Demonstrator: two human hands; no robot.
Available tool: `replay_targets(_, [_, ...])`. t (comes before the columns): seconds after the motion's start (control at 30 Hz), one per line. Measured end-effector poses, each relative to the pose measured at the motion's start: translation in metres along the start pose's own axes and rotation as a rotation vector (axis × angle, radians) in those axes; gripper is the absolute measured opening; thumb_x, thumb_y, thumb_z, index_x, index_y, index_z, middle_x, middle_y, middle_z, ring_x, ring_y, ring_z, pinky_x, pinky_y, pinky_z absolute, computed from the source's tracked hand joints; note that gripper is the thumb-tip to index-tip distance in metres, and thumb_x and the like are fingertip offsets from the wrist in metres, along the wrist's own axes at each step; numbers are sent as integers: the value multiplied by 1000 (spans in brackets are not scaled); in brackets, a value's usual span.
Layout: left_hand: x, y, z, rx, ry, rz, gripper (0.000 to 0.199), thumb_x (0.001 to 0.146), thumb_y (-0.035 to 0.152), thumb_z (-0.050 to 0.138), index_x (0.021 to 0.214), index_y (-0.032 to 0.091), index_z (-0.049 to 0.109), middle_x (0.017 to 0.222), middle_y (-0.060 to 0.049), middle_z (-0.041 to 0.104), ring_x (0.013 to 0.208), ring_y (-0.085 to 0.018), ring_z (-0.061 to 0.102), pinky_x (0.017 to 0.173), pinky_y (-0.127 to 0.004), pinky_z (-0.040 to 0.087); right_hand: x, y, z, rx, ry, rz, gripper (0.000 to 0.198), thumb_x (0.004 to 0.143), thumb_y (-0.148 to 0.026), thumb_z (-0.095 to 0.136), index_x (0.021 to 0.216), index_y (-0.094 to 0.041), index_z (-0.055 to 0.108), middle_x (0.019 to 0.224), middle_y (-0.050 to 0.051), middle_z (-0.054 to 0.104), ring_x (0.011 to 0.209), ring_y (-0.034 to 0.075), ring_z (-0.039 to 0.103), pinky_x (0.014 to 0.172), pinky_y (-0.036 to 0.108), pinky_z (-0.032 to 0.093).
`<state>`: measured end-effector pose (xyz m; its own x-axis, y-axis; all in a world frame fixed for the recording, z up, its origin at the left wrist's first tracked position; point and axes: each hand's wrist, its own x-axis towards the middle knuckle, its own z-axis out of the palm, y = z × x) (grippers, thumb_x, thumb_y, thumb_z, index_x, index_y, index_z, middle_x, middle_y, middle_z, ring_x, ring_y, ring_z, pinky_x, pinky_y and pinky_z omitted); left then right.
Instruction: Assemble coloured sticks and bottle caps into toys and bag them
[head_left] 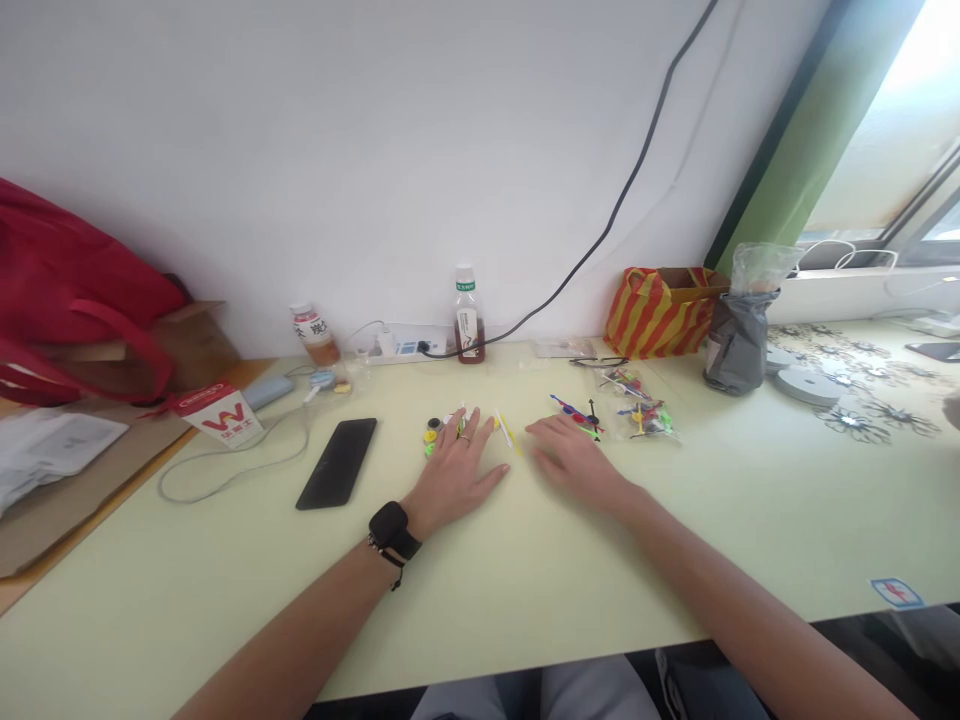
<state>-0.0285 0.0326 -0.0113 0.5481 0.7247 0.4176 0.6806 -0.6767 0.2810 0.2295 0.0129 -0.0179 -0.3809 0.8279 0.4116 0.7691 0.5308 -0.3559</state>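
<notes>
My left hand [456,478] rests on the table with its fingers spread, partly covering a cluster of small round pieces [431,437] in yellow, green, black and white. Thin white and yellow sticks [504,428] lie between the two hands. My right hand [574,460] is low over the table, fingers loosely bent and thumb apart from them, with nothing visible in its grasp. Just beyond it are blue, red, black and green plastic pieces [577,414], some arrow-tipped. Clear bags [646,418] of similar coloured parts lie further right.
A black phone [337,463] and a white cable lie left. Two drink bottles [469,320] and a power strip [420,343] stand by the wall, a dark cord hanging down. Right are a striped bag [652,315], a grey bag [737,345], grey discs [806,387] and flower-shaped wire pieces [855,422].
</notes>
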Motion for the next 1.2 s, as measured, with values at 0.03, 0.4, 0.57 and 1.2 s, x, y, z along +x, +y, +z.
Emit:
replay_targets(0.03, [0, 0, 1, 7, 1, -6, 69, 96, 52, 62, 156, 22, 44, 165, -18, 37, 156, -44, 19, 122, -67, 25, -1, -5, 3, 38, -45, -55, 41, 100, -24, 52, 140, -25, 57, 140, 10, 62, 134, 30, 49, 112, 48, 41])
replay_targets(0.4, [-2, 1, -3, -11, -91, 51, 69, 96, 56, 60, 156, 23, 46, 162, -15, 41, 154, -44, 22, 123, -66, 24, 3, -6, 5, 6, -72, -28, 22, 97, -25, 59, 118, -22, 66, 125, 12, 68, 122, 29, 57, 104, 47, 46])
replay_targets(0.57, [-2, 9, -10, -129, -131, 156, 58, 97, 43, 63, 151, 27, 50, 151, -10, 54, 149, -38, 34, 120, -59, 37, 4, 0, 5, -64, -52, 63, 15, 98, -21, 55, 109, -20, 66, 108, 10, 70, 105, 28, 60, 96, 42, 46])
replay_targets(1.2, [1, 17, -9, -311, 32, 6, 35, 93, 42, 68, 69, 21, 53, 63, 2, 54, 61, -15, 50, 60, -30, 39, 5, -4, 1, -19, -64, 137, 11, 96, -17, 57, 92, -21, 67, 99, 7, 69, 95, 23, 63, 77, 34, 45])
